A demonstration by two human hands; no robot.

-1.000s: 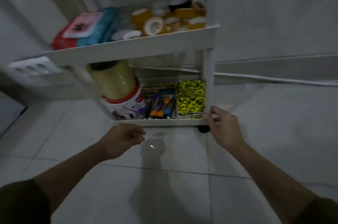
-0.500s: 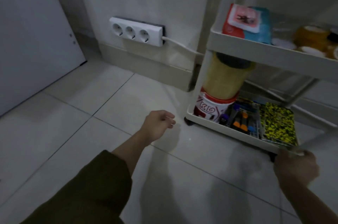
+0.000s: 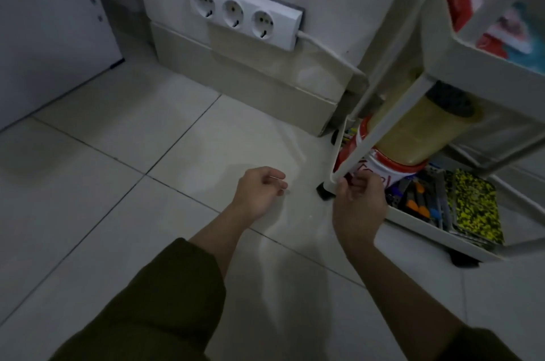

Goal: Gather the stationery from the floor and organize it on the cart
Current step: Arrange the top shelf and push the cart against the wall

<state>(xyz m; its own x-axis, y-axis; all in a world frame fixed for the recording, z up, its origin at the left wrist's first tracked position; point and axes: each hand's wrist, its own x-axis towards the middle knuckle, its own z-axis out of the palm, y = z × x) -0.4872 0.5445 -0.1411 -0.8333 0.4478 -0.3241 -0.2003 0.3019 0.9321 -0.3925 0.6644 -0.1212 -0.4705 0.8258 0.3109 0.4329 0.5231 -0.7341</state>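
Pale glossy floor tiles run up to a cream skirting board and a wall carrying a white three-socket power strip. The white plastic tiered cart stands to the right of that strip.

The cart's bottom tray holds a red-and-white tub topped by a yellow canister with a dark lid, a row of orange and blue pens and a yellow-and-black patterned flat case. The upper tray holds a red and teal packet.

The right hand grips the cart at the near corner of the bottom tray, fingers curled round the upright. The left hand hangs loosely curled over bare tile, left of the cart, holding nothing discernible.

No loose stationery shows on the visible floor. Judgement: gathering appears complete or nearly so; the step in hand is positioning the cart. The next move calls for a steady pull or push from the corner, minding the tall canister, which could topple.
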